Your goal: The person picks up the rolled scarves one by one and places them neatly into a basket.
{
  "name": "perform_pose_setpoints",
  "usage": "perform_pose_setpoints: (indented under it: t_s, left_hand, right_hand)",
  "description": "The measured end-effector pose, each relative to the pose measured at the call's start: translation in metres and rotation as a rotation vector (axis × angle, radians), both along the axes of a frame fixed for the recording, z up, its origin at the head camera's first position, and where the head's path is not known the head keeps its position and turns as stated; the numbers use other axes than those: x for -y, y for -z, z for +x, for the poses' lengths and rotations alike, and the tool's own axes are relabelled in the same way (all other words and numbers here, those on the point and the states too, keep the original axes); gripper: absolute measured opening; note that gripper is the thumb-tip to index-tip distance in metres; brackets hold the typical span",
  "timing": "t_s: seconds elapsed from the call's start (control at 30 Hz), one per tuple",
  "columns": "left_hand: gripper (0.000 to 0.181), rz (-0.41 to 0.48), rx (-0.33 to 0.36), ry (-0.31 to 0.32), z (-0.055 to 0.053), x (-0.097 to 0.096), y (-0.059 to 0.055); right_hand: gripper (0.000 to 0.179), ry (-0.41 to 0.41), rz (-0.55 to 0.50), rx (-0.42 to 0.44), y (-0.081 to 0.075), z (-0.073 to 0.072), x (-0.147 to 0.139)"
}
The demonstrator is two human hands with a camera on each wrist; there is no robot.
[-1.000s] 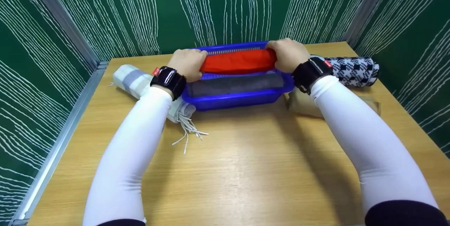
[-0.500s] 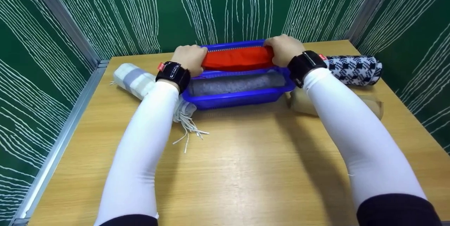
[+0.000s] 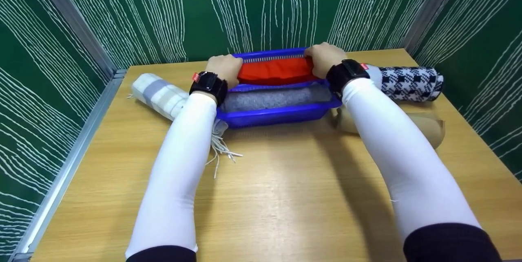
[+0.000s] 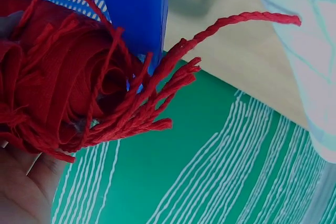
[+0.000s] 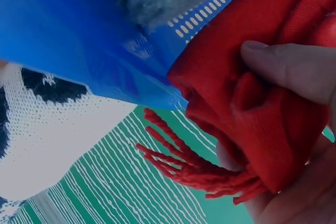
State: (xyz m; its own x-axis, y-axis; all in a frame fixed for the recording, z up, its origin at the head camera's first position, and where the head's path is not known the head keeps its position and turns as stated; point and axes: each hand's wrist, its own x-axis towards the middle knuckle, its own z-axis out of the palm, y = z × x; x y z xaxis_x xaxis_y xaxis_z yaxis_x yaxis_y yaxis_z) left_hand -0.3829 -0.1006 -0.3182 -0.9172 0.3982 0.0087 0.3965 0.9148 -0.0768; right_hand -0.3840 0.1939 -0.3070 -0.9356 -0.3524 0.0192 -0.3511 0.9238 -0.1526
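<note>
A rolled red scarf (image 3: 275,71) with twisted fringe lies along the back half of a blue plastic basket (image 3: 277,119). My left hand (image 3: 225,68) holds its left end; in the left wrist view the fingers (image 4: 23,182) are under the coiled, fringed end. At the other end my right hand (image 3: 326,58) grips the roll, thumb (image 5: 289,69) pressed on the cloth in the right wrist view. Whether the scarf touches the basket floor cannot be seen. A fuzzy grey roll (image 3: 277,98) sits in the front half of the basket.
Left of the basket lies a white checked scarf roll (image 3: 157,93) with loose fringe. A black-and-white patterned roll (image 3: 410,83) and a tan roll (image 3: 428,129) lie to the right, partly behind my right arm. Green walls (image 3: 281,9) stand behind the table (image 3: 265,197).
Both hands have drawn slightly inward, the left one rightward and the right one leftward, still holding the red scarf. It rose a little, then sank slightly. The basket has hardly moved.
</note>
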Motion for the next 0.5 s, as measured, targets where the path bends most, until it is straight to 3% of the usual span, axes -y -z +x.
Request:
perform_pose_setpoints:
  t_s: [0.5]
  left_hand:
    - [0.028, -0.046, 0.047, -0.048, -0.01, -0.011, 0.016]
  right_hand:
    - [0.035, 0.008, 0.045, 0.022, 0.014, -0.011, 0.007]
